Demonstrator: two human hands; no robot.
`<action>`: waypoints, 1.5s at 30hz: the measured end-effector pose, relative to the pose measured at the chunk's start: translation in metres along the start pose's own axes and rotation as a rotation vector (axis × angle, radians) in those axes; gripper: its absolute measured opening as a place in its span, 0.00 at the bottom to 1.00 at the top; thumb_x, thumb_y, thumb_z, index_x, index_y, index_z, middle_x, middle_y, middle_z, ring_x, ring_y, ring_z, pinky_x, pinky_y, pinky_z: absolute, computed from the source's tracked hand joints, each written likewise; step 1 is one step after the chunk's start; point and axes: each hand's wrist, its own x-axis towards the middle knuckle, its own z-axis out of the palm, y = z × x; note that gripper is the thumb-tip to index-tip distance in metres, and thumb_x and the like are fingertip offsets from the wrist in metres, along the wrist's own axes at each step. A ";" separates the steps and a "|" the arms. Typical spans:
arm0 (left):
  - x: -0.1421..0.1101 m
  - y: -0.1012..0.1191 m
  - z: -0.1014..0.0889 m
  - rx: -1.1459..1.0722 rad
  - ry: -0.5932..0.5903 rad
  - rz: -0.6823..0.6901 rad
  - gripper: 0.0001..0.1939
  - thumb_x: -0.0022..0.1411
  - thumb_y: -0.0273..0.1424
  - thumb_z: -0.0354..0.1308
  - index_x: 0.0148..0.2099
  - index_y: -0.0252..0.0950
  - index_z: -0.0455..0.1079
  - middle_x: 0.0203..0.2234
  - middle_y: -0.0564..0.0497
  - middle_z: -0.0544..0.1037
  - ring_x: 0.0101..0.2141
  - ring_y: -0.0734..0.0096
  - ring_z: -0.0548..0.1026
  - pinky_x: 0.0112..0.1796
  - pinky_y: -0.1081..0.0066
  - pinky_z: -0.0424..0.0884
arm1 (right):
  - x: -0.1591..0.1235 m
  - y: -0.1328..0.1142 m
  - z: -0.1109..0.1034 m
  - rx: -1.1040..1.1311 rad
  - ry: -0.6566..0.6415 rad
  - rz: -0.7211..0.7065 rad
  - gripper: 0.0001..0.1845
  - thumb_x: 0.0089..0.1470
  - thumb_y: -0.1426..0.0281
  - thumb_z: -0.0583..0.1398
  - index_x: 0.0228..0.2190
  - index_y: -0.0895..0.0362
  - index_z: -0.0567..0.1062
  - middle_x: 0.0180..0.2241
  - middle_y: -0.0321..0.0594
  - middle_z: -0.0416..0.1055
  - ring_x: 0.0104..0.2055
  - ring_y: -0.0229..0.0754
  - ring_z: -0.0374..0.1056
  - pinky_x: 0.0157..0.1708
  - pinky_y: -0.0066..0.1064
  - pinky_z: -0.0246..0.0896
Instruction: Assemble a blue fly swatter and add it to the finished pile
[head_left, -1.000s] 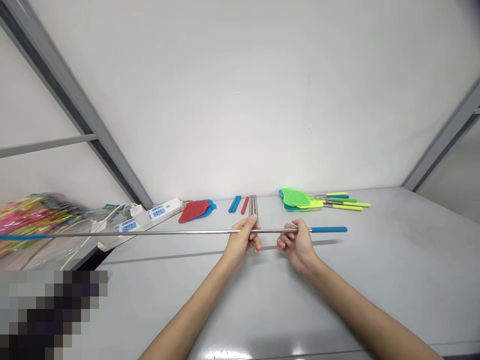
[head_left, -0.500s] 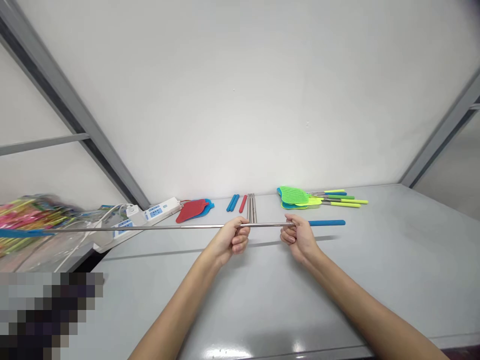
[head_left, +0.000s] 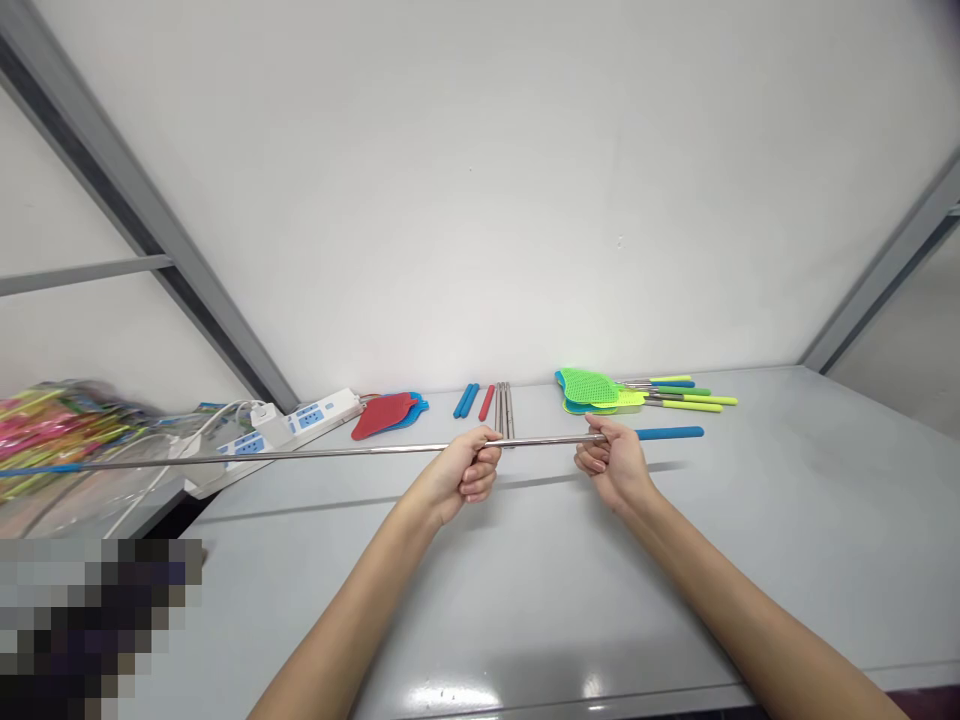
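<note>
A long fly swatter (head_left: 300,455) with a thin metal rod is held level above the table. Its blue grip sticks out to the right, and its blue head runs off the left edge. My left hand (head_left: 465,470) is closed around the rod near the middle of the view. Farther right, my right hand (head_left: 611,462) pinches the rod just beside the blue grip. Beyond my hands lie metal rods (head_left: 502,405), a red grip (head_left: 487,402), blue grips (head_left: 466,400) and a red swatter head (head_left: 382,415) over blue ones.
Finished-looking swatters with a green head (head_left: 591,387) on top lie at the back right. At left are a white power strip (head_left: 311,415) with cables and plastic-wrapped colourful items (head_left: 67,420). A white wall (head_left: 480,200) closes off the table's back.
My right hand has moved slightly to the right with the blue grip, and the gap between my hands is wider. My left hand stays nearly in place.
</note>
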 end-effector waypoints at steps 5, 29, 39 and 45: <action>0.001 -0.001 -0.003 0.030 0.100 0.161 0.18 0.51 0.38 0.49 0.15 0.36 0.49 0.06 0.62 0.44 0.10 0.83 0.43 0.13 0.77 0.43 | 0.005 -0.004 -0.008 0.066 0.069 -0.051 0.18 0.41 0.73 0.54 0.13 0.56 0.48 0.07 0.25 0.39 0.09 0.27 0.36 0.11 0.25 0.31; 0.008 -0.025 0.013 0.044 0.022 0.363 0.16 0.51 0.43 0.49 0.28 0.33 0.65 0.14 0.58 0.60 0.13 0.83 0.58 0.18 0.77 0.56 | -0.025 0.026 0.012 -0.122 -0.401 0.085 0.10 0.42 0.65 0.59 0.26 0.59 0.67 0.18 0.33 0.59 0.19 0.31 0.55 0.15 0.22 0.44; 0.006 -0.026 0.009 -0.117 0.294 0.537 0.18 0.53 0.43 0.45 0.29 0.32 0.65 0.15 0.54 0.67 0.15 0.79 0.63 0.20 0.76 0.61 | -0.021 0.024 0.010 -0.032 -0.345 0.012 0.10 0.43 0.64 0.58 0.23 0.57 0.65 0.14 0.29 0.54 0.17 0.30 0.51 0.15 0.22 0.44; 0.010 -0.036 0.021 -0.024 -0.022 0.418 0.19 0.54 0.43 0.45 0.32 0.31 0.66 0.20 0.50 0.70 0.18 0.77 0.66 0.22 0.75 0.63 | -0.028 0.029 0.013 -0.197 -0.485 0.109 0.09 0.45 0.64 0.56 0.24 0.58 0.65 0.16 0.32 0.59 0.19 0.32 0.56 0.17 0.23 0.46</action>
